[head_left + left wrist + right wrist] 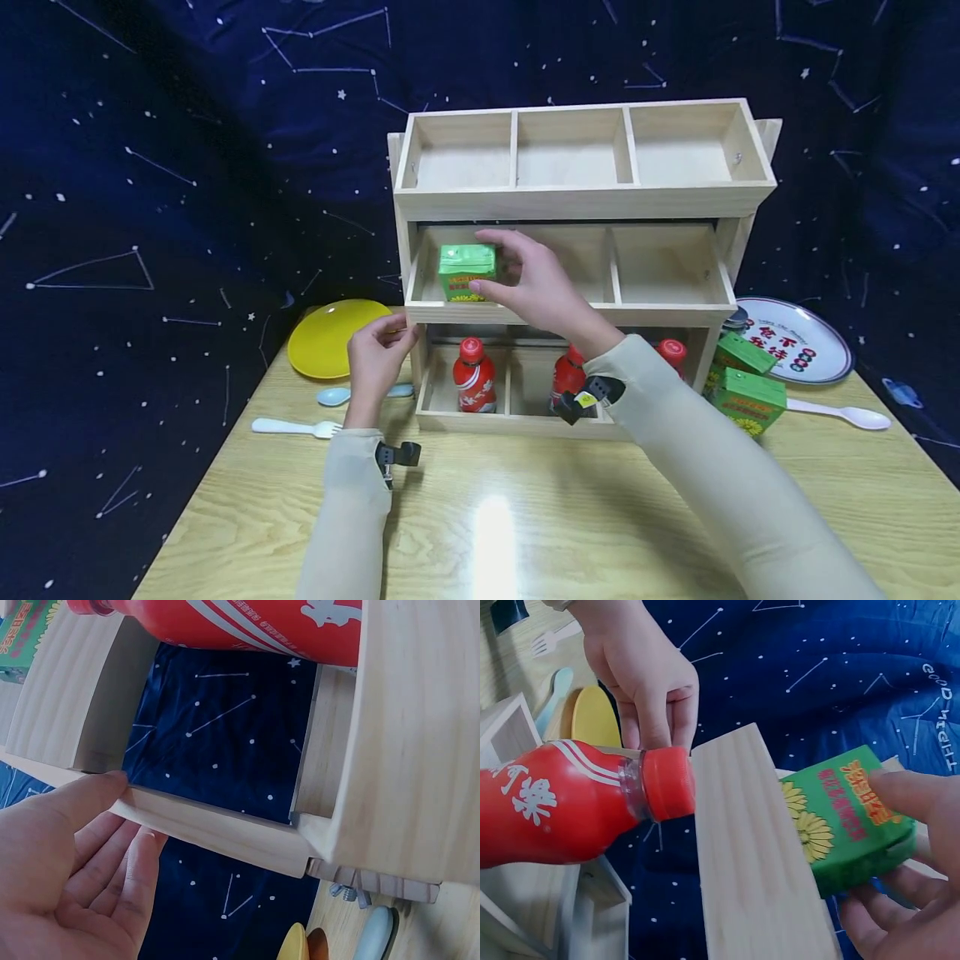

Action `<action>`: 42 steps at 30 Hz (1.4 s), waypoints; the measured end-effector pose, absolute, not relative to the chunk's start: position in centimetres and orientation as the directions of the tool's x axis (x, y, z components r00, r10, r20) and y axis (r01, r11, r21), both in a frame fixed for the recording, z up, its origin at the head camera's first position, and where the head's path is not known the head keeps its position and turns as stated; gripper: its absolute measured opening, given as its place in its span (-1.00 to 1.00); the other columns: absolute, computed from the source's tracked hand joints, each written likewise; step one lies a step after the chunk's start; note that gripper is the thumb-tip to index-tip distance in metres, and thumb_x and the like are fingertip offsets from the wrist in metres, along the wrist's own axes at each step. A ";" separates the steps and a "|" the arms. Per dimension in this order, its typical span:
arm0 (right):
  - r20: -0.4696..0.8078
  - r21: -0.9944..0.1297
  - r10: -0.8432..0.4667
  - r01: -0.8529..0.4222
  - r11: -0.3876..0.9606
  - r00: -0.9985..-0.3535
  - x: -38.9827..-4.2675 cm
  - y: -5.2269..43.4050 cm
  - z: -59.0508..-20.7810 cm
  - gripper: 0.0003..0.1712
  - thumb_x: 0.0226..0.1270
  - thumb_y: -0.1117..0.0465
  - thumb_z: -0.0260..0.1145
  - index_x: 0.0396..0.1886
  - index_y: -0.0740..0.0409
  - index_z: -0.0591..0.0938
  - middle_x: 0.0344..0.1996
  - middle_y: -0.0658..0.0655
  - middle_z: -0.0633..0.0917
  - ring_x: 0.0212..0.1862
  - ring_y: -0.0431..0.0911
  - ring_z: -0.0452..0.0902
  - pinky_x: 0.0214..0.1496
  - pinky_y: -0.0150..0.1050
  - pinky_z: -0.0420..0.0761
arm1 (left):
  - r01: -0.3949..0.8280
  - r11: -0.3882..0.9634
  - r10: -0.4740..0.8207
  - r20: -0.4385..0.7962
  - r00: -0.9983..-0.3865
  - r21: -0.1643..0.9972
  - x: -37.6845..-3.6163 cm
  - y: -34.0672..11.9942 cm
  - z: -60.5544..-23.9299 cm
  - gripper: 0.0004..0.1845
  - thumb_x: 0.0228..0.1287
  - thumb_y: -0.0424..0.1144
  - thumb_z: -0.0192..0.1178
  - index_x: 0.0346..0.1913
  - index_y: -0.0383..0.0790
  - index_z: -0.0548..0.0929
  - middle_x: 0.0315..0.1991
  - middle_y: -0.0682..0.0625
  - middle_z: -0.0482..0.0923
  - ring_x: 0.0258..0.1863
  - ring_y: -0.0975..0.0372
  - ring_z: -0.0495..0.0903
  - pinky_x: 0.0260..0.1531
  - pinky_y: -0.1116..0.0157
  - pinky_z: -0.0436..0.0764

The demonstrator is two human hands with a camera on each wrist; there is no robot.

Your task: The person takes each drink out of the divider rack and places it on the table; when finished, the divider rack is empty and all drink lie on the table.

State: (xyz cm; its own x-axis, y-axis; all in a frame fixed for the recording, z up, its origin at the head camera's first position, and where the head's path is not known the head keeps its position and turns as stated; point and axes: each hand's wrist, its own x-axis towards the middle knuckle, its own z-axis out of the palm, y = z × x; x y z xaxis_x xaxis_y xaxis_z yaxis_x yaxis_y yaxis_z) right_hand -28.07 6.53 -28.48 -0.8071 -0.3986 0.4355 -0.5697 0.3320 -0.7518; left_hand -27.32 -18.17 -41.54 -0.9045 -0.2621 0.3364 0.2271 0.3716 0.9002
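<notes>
My right hand (543, 283) grips a small green juice carton (467, 273) in the left compartment of the middle tier of a wooden three-tier rack (585, 202). In the right wrist view the thumb lies on the printed face of the carton (847, 817), with the other fingers underneath. At the rack's left side, my left hand (375, 354) pinches the upright post (217, 825), thumb on one face and fingers behind it. Directly below the carton, a red bottle (474, 379) stands in the bottom tier's left compartment.
Two more red bottles, one at the middle (567, 375), stand in the bottom tier, partly behind my right arm. Left lie a yellow plate (330, 337), a blue spoon (333, 396) and a white fork (288, 427). Right are green cartons (750, 400), a printed plate (825, 342) and a white spoon (862, 417).
</notes>
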 end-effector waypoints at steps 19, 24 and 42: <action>0.680 -0.672 -0.223 -0.715 0.190 -0.698 -26.1 8.1 -26.8 -0.42 0.11 0.38 0.51 0.17 0.25 0.57 -0.03 0.13 0.71 -0.13 -0.07 0.70 -0.03 -0.21 0.69 | 0.238 0.376 -0.252 0.346 -0.904 0.896 -27.4 -17.5 -41.6 -0.65 0.17 -0.12 0.45 -0.02 -0.19 0.74 -0.11 -0.03 0.71 -0.22 0.19 0.72 -0.18 0.34 0.70; 0.718 -0.631 -0.229 -0.754 0.182 -0.657 -24.3 9.7 -25.0 -0.45 0.11 0.40 0.51 0.14 0.29 0.59 -0.07 0.13 0.73 -0.10 -0.09 0.71 -0.07 -0.24 0.71 | 0.208 0.366 -0.258 0.313 -0.914 0.907 -27.3 -17.6 -41.8 -0.63 0.17 -0.09 0.44 0.00 -0.16 0.73 -0.08 -0.01 0.70 -0.20 0.20 0.72 -0.16 0.33 0.70; 0.644 -0.583 -0.213 -0.651 0.486 -0.735 -17.2 18.0 -23.9 -0.38 0.03 0.48 0.53 0.16 0.16 0.63 -0.06 0.06 0.69 -0.14 -0.30 0.68 -0.18 -0.45 0.66 | 0.213 0.379 -0.266 0.327 -0.907 0.900 -27.3 -18.1 -41.6 -0.63 0.18 -0.09 0.44 0.02 -0.15 0.74 -0.07 -0.01 0.70 -0.19 0.20 0.72 -0.15 0.32 0.70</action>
State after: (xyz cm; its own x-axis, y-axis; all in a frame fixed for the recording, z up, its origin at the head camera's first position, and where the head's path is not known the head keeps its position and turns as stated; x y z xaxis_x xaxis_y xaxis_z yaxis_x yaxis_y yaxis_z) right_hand -17.17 18.04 -23.86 -0.7350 -0.2134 0.6436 -0.6514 0.4861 -0.5827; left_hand -27.30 -18.08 -41.64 -0.9067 -0.2664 0.3270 0.2133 0.3793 0.9004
